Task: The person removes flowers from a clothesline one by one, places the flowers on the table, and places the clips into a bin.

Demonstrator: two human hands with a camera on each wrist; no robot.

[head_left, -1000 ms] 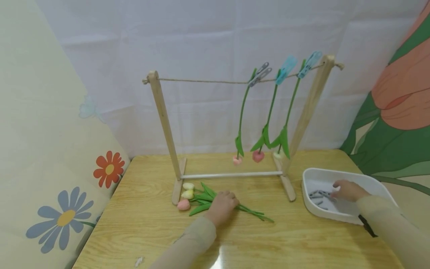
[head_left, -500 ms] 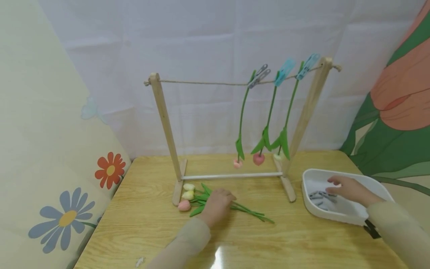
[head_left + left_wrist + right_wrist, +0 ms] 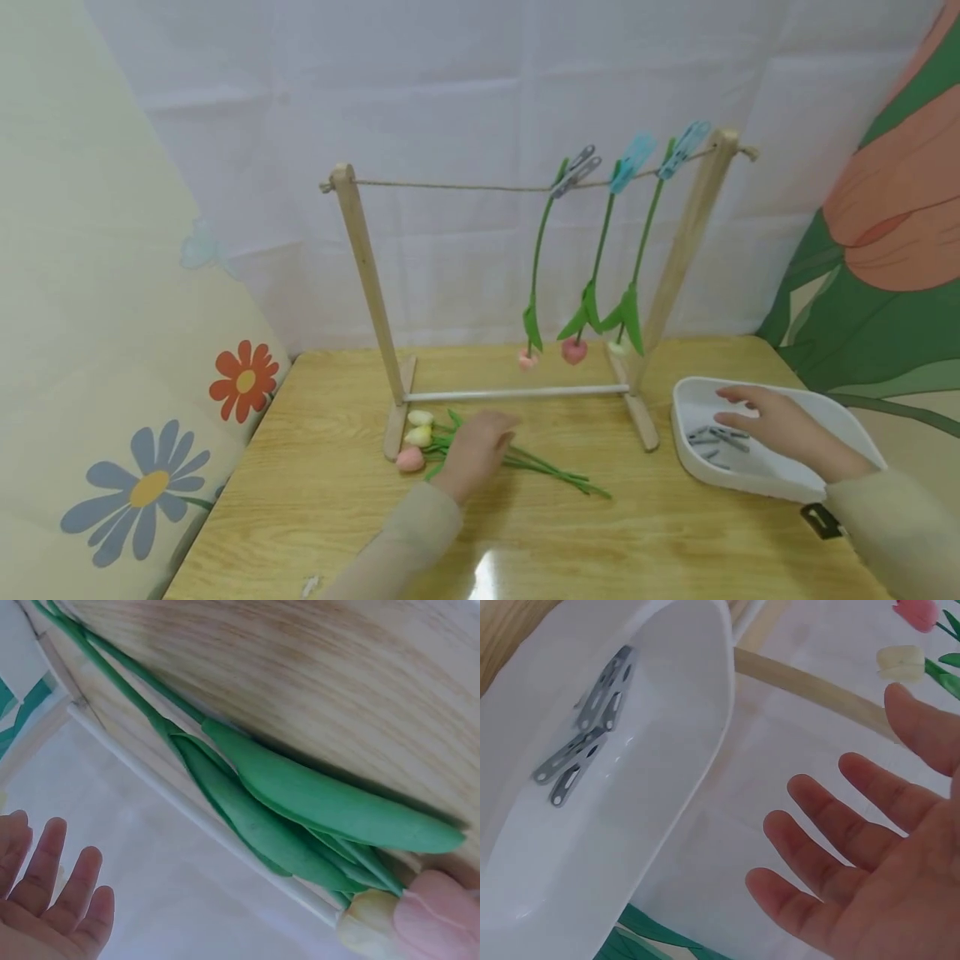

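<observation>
We find both grips empty, fingers loosely apart. Grey clothespins lie in white tray just below fingertips of right hand, nearer hand. Tulips lie under left hand: heads leftward, stems running rightward past it.

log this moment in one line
left hand: empty, over loose tulips; right hand: empty, over tray of grey pegs; rope: three clipped tulips

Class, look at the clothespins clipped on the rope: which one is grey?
The leftmost clothespin, holding the pale pink tulip; the other two clothespins on the rope are blue.
</observation>
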